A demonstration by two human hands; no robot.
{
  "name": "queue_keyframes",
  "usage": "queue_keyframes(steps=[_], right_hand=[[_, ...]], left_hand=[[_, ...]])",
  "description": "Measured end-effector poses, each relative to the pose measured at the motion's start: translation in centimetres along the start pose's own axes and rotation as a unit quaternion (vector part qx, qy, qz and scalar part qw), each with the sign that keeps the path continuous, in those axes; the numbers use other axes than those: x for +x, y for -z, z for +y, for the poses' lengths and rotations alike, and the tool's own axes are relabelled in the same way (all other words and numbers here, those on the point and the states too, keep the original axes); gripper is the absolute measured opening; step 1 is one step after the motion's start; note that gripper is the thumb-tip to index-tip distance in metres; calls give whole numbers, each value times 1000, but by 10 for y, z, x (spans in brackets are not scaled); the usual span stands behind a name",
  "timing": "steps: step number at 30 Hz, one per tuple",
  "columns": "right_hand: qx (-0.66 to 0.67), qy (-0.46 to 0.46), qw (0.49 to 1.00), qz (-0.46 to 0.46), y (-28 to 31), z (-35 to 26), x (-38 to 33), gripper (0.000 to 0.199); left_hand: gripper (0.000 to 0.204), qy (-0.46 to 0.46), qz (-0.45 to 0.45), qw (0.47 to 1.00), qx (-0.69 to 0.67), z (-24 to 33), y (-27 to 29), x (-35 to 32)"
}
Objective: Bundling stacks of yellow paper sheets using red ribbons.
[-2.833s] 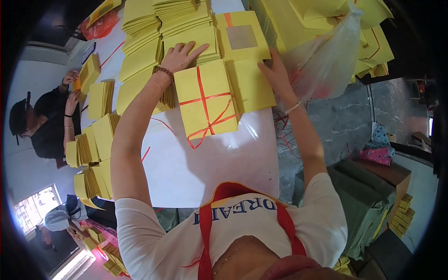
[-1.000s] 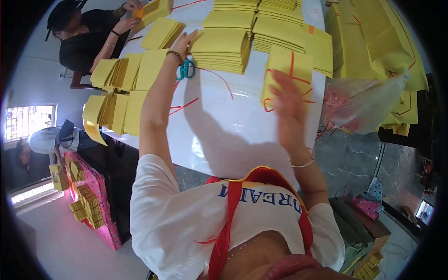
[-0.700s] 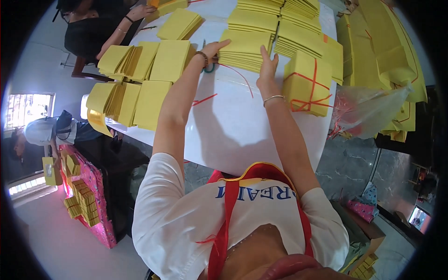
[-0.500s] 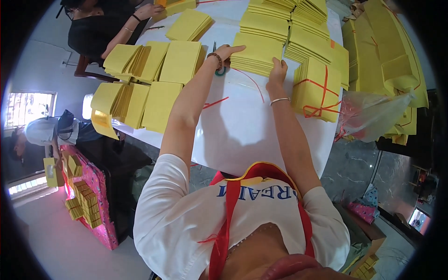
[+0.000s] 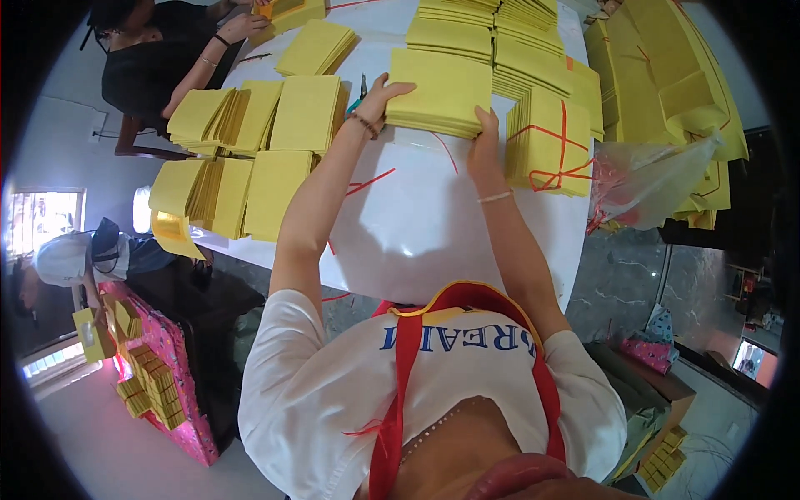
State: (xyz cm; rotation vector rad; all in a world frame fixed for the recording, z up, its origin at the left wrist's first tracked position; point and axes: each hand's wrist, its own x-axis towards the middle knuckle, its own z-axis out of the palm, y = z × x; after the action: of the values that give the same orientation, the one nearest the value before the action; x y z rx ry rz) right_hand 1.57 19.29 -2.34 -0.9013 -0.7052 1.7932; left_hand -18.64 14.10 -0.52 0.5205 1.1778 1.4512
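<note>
Between my two hands is a stack of flat yellow paper pieces (image 5: 439, 87), gripped by its left and right sides. My left hand (image 5: 379, 102) is closed on its left edge, the index finger stretched across the top. At the near right corner my right hand (image 5: 485, 140) holds the stack, thumb on top; its other fingers are mostly hidden. Scissors with teal handles (image 5: 356, 105) lie just left of my left hand, partly covered by it. To the right stands a yellow bundle (image 5: 547, 142) tied crosswise with red string.
More yellow stacks (image 5: 450, 37) sit behind mine, and several others (image 5: 304, 112) on the left of the white table (image 5: 417, 217). Red string pieces (image 5: 372, 180) lie there. A co-worker's hand (image 5: 246, 27) is at the far left. A clear plastic bag (image 5: 658, 179) hangs at the right edge.
Both hands have drawn the stack slightly toward me, and it appears raised. My left hand now sits farther round its left side, closer to the scissors. The whole view has shifted a little.
</note>
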Motion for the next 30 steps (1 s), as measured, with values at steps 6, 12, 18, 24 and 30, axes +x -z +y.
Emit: queue_keyframes(steps=[6, 12, 18, 24, 30], right_hand=[[-75, -4, 951, -301, 43, -56, -83, 96], [-276, 7, 874, -400, 85, -73, -135, 118], [-297, -35, 903, -309, 135, -18, -167, 125], [-437, 164, 831, -303, 147, -6, -159, 121], [-365, 68, 882, -291, 128, -22, -157, 88]], left_hand=[[87, -80, -81, 993, -15, -2, -21, -117], [103, -140, -79, 979, 122, -44, -39, -177], [123, -126, -143, 931, 311, -113, -19, -194], [110, -101, -146, 903, 392, -115, -15, -197], [94, -98, -109, 942, 301, -100, -25, -206]])
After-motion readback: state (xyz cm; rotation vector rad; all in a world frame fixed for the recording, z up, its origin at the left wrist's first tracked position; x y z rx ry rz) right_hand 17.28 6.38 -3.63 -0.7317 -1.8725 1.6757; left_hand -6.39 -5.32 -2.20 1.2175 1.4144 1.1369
